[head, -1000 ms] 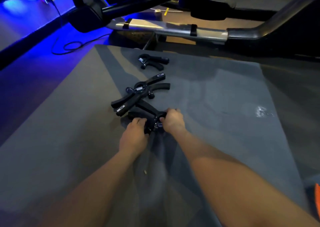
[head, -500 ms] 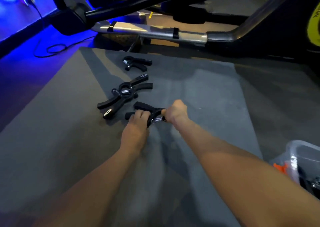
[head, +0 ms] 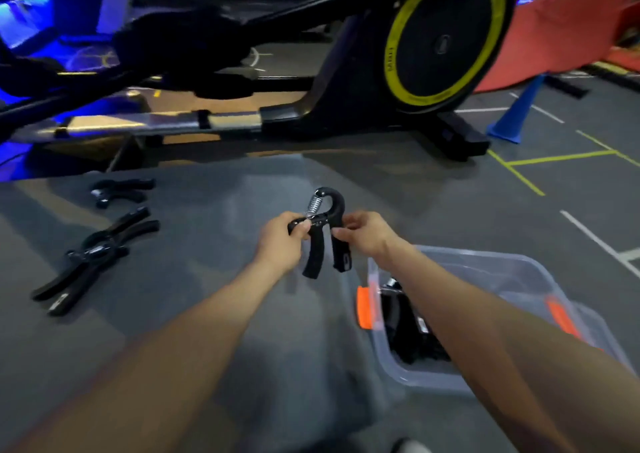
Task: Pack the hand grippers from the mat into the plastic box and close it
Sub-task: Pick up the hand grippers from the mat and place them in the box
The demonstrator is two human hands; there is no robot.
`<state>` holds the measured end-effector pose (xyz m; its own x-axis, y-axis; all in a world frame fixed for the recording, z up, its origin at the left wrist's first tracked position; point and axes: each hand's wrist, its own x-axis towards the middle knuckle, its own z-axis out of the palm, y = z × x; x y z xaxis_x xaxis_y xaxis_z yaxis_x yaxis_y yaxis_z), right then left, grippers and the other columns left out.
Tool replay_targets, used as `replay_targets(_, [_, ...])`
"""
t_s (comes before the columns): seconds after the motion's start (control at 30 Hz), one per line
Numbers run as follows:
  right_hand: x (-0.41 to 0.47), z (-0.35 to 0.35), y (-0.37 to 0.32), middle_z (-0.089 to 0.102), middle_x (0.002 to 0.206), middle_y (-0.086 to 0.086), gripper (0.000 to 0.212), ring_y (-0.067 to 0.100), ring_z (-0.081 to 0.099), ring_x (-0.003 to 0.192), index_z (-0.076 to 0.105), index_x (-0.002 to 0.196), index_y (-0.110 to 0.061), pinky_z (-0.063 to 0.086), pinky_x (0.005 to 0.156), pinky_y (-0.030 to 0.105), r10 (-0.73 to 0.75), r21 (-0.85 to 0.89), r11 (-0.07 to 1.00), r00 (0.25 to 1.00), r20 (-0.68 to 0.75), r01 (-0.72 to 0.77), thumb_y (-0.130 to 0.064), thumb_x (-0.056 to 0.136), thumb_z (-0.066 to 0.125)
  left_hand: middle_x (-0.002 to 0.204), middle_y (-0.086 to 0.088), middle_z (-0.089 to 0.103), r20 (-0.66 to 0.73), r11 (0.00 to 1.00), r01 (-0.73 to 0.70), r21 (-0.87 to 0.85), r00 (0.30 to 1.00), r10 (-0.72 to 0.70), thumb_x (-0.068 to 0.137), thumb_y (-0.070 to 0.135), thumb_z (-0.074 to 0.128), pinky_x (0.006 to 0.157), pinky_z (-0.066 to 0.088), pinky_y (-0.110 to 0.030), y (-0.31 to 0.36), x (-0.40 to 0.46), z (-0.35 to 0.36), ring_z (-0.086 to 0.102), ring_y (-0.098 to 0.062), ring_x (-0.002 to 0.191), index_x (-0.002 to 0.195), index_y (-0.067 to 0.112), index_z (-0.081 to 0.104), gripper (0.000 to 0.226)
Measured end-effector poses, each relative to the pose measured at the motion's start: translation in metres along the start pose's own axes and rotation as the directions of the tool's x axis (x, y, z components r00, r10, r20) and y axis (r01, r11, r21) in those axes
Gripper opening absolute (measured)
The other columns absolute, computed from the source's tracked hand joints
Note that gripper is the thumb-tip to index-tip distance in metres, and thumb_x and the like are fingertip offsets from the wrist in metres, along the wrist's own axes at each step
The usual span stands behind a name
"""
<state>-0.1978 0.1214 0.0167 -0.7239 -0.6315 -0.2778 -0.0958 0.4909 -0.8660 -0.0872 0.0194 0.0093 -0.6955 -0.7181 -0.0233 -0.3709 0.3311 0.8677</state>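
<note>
A black hand gripper (head: 323, 226) with a silver spring hangs in the air above the grey mat (head: 180, 279), handles pointing down. My left hand (head: 282, 241) pinches its left side near the spring knob. My right hand (head: 363, 233) pinches its right handle. Just right of and below it stands the clear plastic box (head: 512, 269) with orange latches, open, with black hand grippers (head: 410, 331) inside. On the mat at the left lie two crossed hand grippers (head: 91, 257) and one more hand gripper (head: 119, 191) farther back.
A large exercise machine (head: 374, 82) with a yellow-ringed flywheel stands right behind the mat. A blue cone (head: 516, 113) and a red mat (head: 554, 33) are at the back right. Yellow and white lines mark the grey floor on the right.
Both hands lifted the hand gripper off the mat and carried it right toward the box. My view swung right, bringing the whole box and the flywheel into sight.
</note>
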Motion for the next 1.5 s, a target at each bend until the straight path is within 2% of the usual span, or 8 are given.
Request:
replay_targets(0.1, [-0.014, -0.051, 0.031, 0.060, 0.087, 0.011, 0.023, 0.018, 0.054, 0.082, 0.065, 0.107, 0.005, 0.044, 0.077, 0.028, 0.032, -0.090, 0.995, 0.998, -0.061, -0.038, -0.005, 0.086, 0.064, 0.074, -0.005, 0.063, 0.136, 0.982, 0.053, -0.182, 0.990, -0.028, 0.095, 0.010, 0.048, 0.089, 0.053, -0.035, 0.021, 0.000, 0.055, 0.064, -0.006, 0.065, 0.111, -0.007, 0.059, 0.026])
replay_targets(0.27, [-0.026, -0.118, 0.090, 0.067, 0.090, 0.011, 0.018, 0.020, 0.060, 0.082, 0.067, 0.098, -0.001, 0.052, 0.086, 0.036, 0.060, -0.158, 0.984, 0.982, -0.178, -0.088, -0.012, 0.084, 0.068, 0.067, -0.001, 0.058, 0.255, 0.975, 0.100, -0.199, 0.966, -0.047, 0.096, 0.014, 0.048, 0.068, 0.050, -0.021, 0.038, -0.006, 0.143, 0.053, 0.010, 0.041, 0.106, -0.008, 0.061, 0.027])
replay_targets(0.37, [-0.029, -0.145, 0.121, 0.070, 0.096, 0.008, 0.020, 0.022, 0.062, 0.087, 0.065, 0.101, -0.005, 0.049, 0.083, 0.029, 0.085, -0.263, 0.954, 0.973, -0.216, -0.142, -0.017, 0.086, 0.066, 0.068, -0.003, 0.059, 0.272, 0.969, 0.126, -0.212, 0.960, -0.066, 0.095, 0.015, 0.050, 0.071, 0.046, -0.026, 0.049, -0.015, 0.186, 0.058, -0.004, 0.055, 0.107, -0.003, 0.063, 0.025])
replay_targets(0.5, [-0.032, -0.175, 0.156, 0.064, 0.092, 0.005, 0.020, 0.026, 0.063, 0.091, 0.062, 0.104, -0.008, 0.048, 0.084, 0.031, 0.141, -0.295, 0.931, 0.958, -0.249, -0.214, -0.017, 0.087, 0.065, 0.105, -0.024, 0.068, 0.321, 0.978, 0.145, -0.153, 0.943, -0.090, 0.094, 0.016, 0.052, 0.080, 0.044, -0.028, 0.056, -0.028, 0.231, 0.064, -0.034, 0.101, 0.110, -0.001, 0.062, 0.026])
replay_targets(0.73, [-0.032, -0.214, 0.219, 0.068, 0.110, 0.016, 0.021, 0.028, 0.063, 0.100, 0.063, 0.107, -0.003, 0.047, 0.086, 0.029, 0.244, -0.328, 0.874, 0.908, -0.341, -0.359, -0.011, 0.087, 0.061, 0.119, -0.010, 0.060, 0.369, 0.984, -0.078, 0.158, 0.929, 0.015, 0.088, 0.018, 0.060, 0.097, 0.046, -0.030, 0.042, -0.037, 0.288, 0.059, -0.020, 0.102, 0.117, 0.008, 0.058, 0.031])
replay_targets(0.97, [-0.027, -0.231, 0.275, 0.068, 0.111, 0.016, 0.019, 0.030, 0.066, 0.103, 0.064, 0.105, -0.001, 0.050, 0.075, 0.032, 0.326, -0.515, 0.684, 0.848, -0.418, -0.517, -0.006, 0.090, 0.054, 0.131, 0.001, 0.049, 0.534, 0.789, -0.389, 0.476, 0.841, 0.093, 0.091, 0.025, 0.054, 0.102, 0.039, -0.035, 0.024, -0.051, 0.328, 0.042, -0.021, 0.126, 0.128, 0.020, 0.050, 0.038])
replay_targets(1.27, [-0.003, -0.209, 0.314, 0.060, 0.123, 0.020, 0.032, 0.035, 0.062, 0.112, 0.058, 0.118, -0.001, 0.050, 0.092, 0.040, 0.408, -0.450, 0.663, 0.793, -0.452, -0.598, 0.000, 0.090, 0.042, 0.142, 0.003, 0.040, 0.567, 0.719, -0.387, 0.577, 0.824, -0.012, 0.090, 0.036, 0.055, 0.102, 0.037, -0.036, 0.002, -0.053, 0.352, 0.035, -0.020, 0.133, 0.139, 0.020, 0.038, 0.055])
replay_targets(1.5, [0.003, -0.200, 0.324, 0.065, 0.114, 0.021, 0.032, 0.037, 0.062, 0.109, 0.064, 0.108, -0.001, 0.049, 0.089, 0.038, 0.332, -0.443, 0.767, 0.878, -0.345, -0.464, 0.003, 0.086, 0.041, 0.140, 0.006, 0.043, 0.553, 0.752, -0.368, 0.547, 0.833, 0.005, 0.088, 0.034, 0.059, 0.102, 0.038, -0.035, 0.000, -0.052, 0.354, 0.037, -0.018, 0.131, 0.134, 0.019, 0.045, 0.051])
